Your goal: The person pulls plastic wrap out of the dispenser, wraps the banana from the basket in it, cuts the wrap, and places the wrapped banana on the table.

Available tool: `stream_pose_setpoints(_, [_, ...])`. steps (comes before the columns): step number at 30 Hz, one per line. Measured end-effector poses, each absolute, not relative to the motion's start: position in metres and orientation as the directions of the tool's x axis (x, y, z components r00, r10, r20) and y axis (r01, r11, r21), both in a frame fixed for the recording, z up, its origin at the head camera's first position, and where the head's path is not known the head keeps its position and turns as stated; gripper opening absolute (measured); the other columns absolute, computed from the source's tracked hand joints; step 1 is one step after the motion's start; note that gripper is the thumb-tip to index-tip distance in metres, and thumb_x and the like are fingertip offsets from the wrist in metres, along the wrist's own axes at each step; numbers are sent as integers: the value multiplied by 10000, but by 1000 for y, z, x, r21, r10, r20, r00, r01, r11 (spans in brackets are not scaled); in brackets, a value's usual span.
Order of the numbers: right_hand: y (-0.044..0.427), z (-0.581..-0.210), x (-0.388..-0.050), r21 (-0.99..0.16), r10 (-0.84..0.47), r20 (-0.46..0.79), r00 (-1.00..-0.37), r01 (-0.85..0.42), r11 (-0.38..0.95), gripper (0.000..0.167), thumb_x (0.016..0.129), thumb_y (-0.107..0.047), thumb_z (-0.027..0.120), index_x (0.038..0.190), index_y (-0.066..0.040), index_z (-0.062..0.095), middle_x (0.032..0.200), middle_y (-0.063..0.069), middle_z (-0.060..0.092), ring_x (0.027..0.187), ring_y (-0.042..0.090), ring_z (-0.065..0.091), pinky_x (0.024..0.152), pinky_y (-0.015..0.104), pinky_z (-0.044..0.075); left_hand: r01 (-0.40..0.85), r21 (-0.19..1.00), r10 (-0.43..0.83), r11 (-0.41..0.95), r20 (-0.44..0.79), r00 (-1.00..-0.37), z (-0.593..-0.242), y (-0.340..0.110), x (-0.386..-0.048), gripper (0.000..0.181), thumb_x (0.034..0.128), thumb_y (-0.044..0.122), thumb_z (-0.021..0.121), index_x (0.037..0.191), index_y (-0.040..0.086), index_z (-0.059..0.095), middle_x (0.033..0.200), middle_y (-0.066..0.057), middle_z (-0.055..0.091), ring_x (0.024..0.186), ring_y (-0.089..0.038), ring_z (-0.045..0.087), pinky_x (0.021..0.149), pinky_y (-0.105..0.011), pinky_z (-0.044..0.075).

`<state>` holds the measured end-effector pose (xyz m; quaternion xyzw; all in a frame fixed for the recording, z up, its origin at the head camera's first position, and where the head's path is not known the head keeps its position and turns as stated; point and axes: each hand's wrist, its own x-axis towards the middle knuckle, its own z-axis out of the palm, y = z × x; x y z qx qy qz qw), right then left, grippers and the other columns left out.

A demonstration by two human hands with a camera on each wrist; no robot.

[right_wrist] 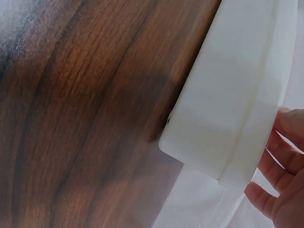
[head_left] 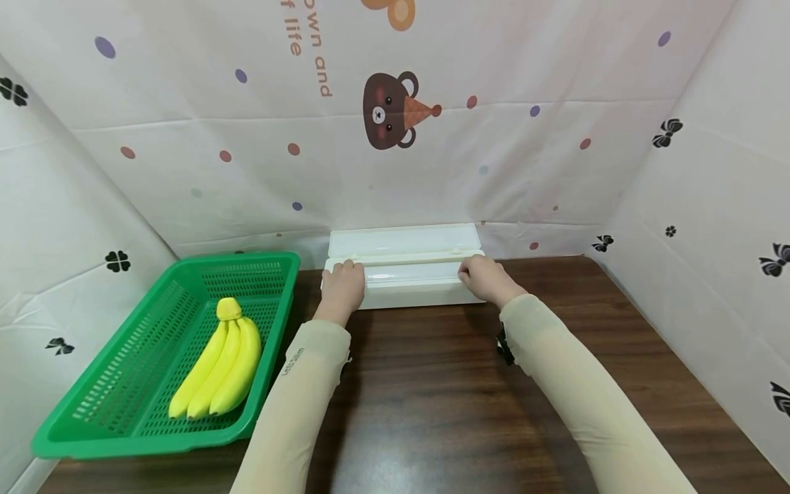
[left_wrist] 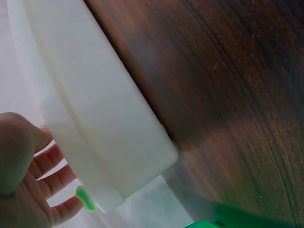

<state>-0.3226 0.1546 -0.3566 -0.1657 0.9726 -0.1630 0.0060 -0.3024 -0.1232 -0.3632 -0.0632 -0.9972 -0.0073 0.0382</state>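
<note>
While open, white box [head_left: 421, 296] lengthwise left to right.

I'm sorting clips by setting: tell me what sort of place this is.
Probably a staged tabletop booth: a wood-grain table, printed sheeting around three sides, and a green basket holding bananas.

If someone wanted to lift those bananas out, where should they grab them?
Probably the stem of the bananas, coming from above: all three visible fruits meet in that one narrow stub, while the walls of the green basket hem in the sides.
</note>
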Motion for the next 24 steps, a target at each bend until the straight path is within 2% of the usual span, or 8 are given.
stream_pose_setpoints(4, [153, -355, -323, -307, -328, 23, -944, -319, 897, 273, 986, -136, 425, 750, -74, 547, 630, 29, 415, 578, 176, 391, 664, 360, 339, 119, -5, 119, 993, 76, -990, -365, -124, -304, 277, 992, 91, 395, 1205, 13, 555, 1163, -158, 550, 1082, -333, 511, 908, -515, 418])
stream_pose_setpoints(9, [152, -352, -323, -286, -329, 8, -944, -318, 904, 249, 987, -143, 424, 925, -30, 637, 742, 58, 520, 639, 190, 478, 689, 376, 395, 112, -9, 112, 994, 73, -991, -365, -124, -305, 287, 996, 90, 389, 1228, 7, 538, 1174, -157, 541, 1092, -329, 502, 908, -508, 415])
stream_pose_setpoints(17, [152, -351, -323, -273, -342, 43, -939, -340, 900, 255, 979, -134, 429, 754, -81, 538, 692, 58, 461, 594, 181, 428, 592, 328, 360, 117, -10, 118, 993, 61, -991, -361, -124, -305, 276, 988, 95, 410, 1225, 7, 522, 1179, -150, 536, 1083, -310, 524, 931, -509, 416])
stream_pose_setpoints(24, [153, -347, -323, -280, -358, 48, -932, -357, 891, 231, 983, -122, 405, 876, -20, 583, 814, 111, 514, 693, 217, 468, 655, 354, 395, 113, 22, 111, 993, 75, -991, -357, -124, -303, 264, 995, 93, 387, 1205, -1, 515, 1139, -165, 556, 1067, -321, 552, 924, -514, 430])
